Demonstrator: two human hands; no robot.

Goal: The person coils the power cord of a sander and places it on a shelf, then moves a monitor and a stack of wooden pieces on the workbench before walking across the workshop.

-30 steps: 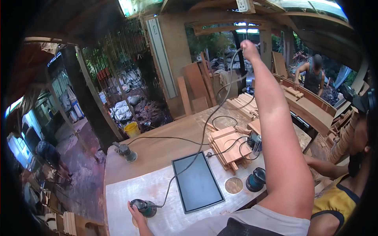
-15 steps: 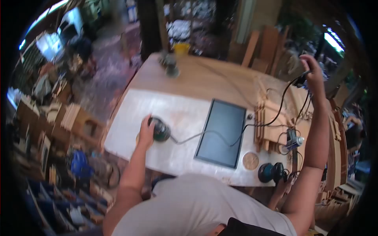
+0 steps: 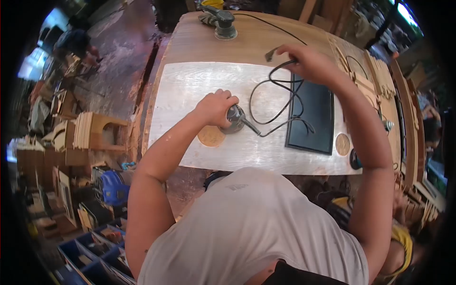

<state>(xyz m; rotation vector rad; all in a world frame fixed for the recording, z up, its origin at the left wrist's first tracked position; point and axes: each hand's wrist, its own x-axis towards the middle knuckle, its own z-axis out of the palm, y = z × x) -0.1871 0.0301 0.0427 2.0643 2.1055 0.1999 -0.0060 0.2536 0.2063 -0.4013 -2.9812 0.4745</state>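
My left hand (image 3: 217,109) is closed round a dark electric sander (image 3: 234,119), which rests on a whitish wooden panel (image 3: 185,88). A round tan sanding disc (image 3: 211,137) lies beside the sander, partly under my wrist. My right hand (image 3: 308,64) is raised above the far side of the panel, gripping the sander's black power cord (image 3: 251,107). The cord hangs in loose loops beneath it. A small greyish piece (image 3: 271,55) shows at the right fingertips; I cannot make out what it is. Under the cord lies a dark framed flat panel (image 3: 308,121).
Another sander (image 3: 225,29) stands at the table's back, its cord trailing right. A second tan disc (image 3: 342,144) and a green-black sander (image 3: 355,159) lie at the right edge. Wooden pieces are stacked at right. A person in yellow-trimmed clothing (image 3: 403,247) is low at right.
My right hand has swung from the far right to over the panel, bringing the cord into loops. My left hand still holds the sander. The view has shifted.
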